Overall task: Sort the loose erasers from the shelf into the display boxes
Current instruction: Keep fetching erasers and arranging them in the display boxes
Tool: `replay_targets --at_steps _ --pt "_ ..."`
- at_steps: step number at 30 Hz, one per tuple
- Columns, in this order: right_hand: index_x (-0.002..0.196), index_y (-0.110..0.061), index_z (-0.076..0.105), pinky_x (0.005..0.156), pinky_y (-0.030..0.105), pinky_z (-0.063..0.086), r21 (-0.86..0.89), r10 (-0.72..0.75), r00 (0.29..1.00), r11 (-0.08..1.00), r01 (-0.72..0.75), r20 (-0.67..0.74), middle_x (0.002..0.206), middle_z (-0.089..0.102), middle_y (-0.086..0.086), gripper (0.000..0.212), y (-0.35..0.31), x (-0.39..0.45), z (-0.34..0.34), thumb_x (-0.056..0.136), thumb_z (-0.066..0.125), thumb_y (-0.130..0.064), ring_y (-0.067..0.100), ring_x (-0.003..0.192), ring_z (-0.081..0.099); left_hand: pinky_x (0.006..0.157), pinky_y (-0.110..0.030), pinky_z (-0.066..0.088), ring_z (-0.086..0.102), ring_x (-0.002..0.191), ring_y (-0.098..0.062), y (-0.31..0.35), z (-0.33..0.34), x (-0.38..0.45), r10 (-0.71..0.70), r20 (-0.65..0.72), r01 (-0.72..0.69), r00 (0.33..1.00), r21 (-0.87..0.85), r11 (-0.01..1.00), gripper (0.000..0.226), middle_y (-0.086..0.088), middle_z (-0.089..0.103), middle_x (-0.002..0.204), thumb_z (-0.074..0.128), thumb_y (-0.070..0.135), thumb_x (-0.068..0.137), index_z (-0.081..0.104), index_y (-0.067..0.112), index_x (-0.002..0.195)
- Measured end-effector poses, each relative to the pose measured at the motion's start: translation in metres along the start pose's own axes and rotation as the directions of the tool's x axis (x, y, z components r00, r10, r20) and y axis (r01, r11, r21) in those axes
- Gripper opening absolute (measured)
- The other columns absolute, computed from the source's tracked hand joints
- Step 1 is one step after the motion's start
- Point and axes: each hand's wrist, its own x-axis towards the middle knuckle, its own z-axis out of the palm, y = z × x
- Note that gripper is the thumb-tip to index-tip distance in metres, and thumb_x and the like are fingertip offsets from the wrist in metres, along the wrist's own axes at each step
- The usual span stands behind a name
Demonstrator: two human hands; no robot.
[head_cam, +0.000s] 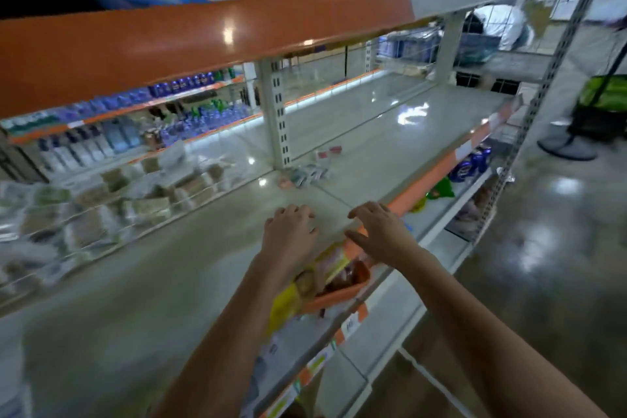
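While both arms reach forward, the shelf [190, 248] fills most of the view as a wide grey deck with an orange front edge. Loose erasers [307, 175] lie in a small pile far along the deck, beside the white upright [276, 119], with two more small packs [329, 151] just beyond. An orange tray [339, 292] sits on the tier below, near the front edge.

The left hand [288, 231] hovers over or rests on the deck, fingers loosely curled, holding nothing. The right hand [378, 231] is at the front edge, fingers spread, also holding nothing.

To do this step well, reach past the near deck to the pile and pick erasers singly, not in a scoop. No display boxes can be identified. Motion blur hides each eraser's long axis and heading; these cannot be told.
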Motion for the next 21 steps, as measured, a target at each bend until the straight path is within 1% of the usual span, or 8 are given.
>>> replay_targets --at_steps 2,5,8,11,14,17,19,21 --pt "0.129 -0.019 0.049 0.101 0.033 0.034 -0.016 0.013 1.0 1.0 -0.012 0.015 0.131 0.047 0.004 0.044 0.019 0.032 -0.003 0.091 0.053 -0.042 0.023 0.123 0.04 0.094 -0.038 0.039 0.045 0.12 -0.026 -0.001 0.007 0.037 -0.018 0.026 0.017 1.0 0.009 1.0 0.039 -0.004 0.052 0.13 0.05 0.037 0.09 0.051 0.023 0.126" --pt "0.128 -0.019 0.048 0.1 0.036 0.035 -0.023 0.016 0.999 1.0 -0.015 0.05 0.131 0.047 0.006 0.044 0.04 0.079 -0.004 0.091 0.053 -0.042 0.025 0.122 0.04 0.096 -0.036 0.039 0.045 0.121 -0.026 -0.006 0.016 0.085 -0.098 0.029 0.098 0.995 0.015 0.995 0.041 -0.006 0.047 0.135 0.05 0.039 0.091 0.05 0.023 0.129" --pt "0.129 -0.018 0.048 0.101 0.038 0.036 -0.005 -0.005 0.995 1.0 0.006 0.1 0.132 0.046 0.006 0.044 0.054 0.118 0.003 0.091 0.053 -0.041 0.025 0.123 0.04 0.093 -0.036 0.043 0.048 0.118 -0.025 -0.011 0.024 0.119 -0.166 -0.005 0.165 0.986 0.102 0.981 0.039 -0.006 0.052 0.128 0.051 0.039 0.092 0.051 0.021 0.126" --pt "0.129 -0.016 0.047 0.101 0.037 0.037 0.016 -0.016 0.992 1.0 0.014 0.126 0.131 0.047 0.007 0.045 0.064 0.147 0.013 0.091 0.053 -0.04 0.026 0.122 0.041 0.089 -0.036 0.044 0.05 0.115 -0.026 -0.013 0.035 0.136 -0.201 -0.017 0.201 0.98 0.087 0.976 0.046 -0.005 0.055 0.125 0.056 0.038 0.088 0.048 0.021 0.13" --pt "0.129 -0.012 0.046 0.101 0.037 0.038 0.021 -0.029 0.984 0.999 0.025 0.175 0.129 0.048 0.01 0.049 0.068 0.177 0.023 0.091 0.051 -0.043 0.027 0.121 0.042 0.088 -0.036 0.044 0.051 0.112 -0.026 -0.013 0.043 0.147 -0.249 -0.054 0.253 0.967 0.088 0.963 0.046 -0.003 0.057 0.123 0.052 0.042 0.089 0.049 0.025 0.131" --pt "0.131 -0.009 0.046 0.1 0.038 0.038 -0.005 -0.118 0.968 0.992 0.122 0.22 0.127 0.049 0.013 0.055 0.069 0.204 0.032 0.093 0.042 -0.048 0.029 0.117 0.044 0.088 -0.036 0.044 0.053 0.11 -0.025 -0.009 0.048 0.157 -0.31 -0.1 0.321 0.945 0.119 0.94 0.045 -0.002 0.057 0.123 0.049 0.046 0.09 0.05 0.026 0.13" --pt "0.135 -0.007 0.041 0.097 0.038 0.041 0.036 -0.161 0.964 0.987 0.157 0.21 0.126 0.049 0.015 0.06 0.068 0.216 0.039 0.093 0.042 -0.05 0.029 0.115 0.045 0.09 -0.037 0.044 0.053 0.112 -0.024 -0.005 0.051 0.16 -0.357 -0.108 0.37 0.928 0.132 0.92 0.044 -0.002 0.055 0.126 0.048 0.046 0.091 0.05 0.025 0.13" --pt "0.137 -0.005 0.035 0.096 0.038 0.043 0.099 -0.177 0.969 0.982 0.161 0.175 0.127 0.048 0.016 0.066 0.068 0.224 0.045 0.09 0.046 -0.05 0.029 0.114 0.046 0.089 -0.037 0.042 0.052 0.112 -0.023 0.0 0.053 0.163 -0.415 -0.103 0.426 0.904 0.141 0.894 0.039 -0.002 0.055 0.125 0.048 0.043 0.091 0.053 0.025 0.126"
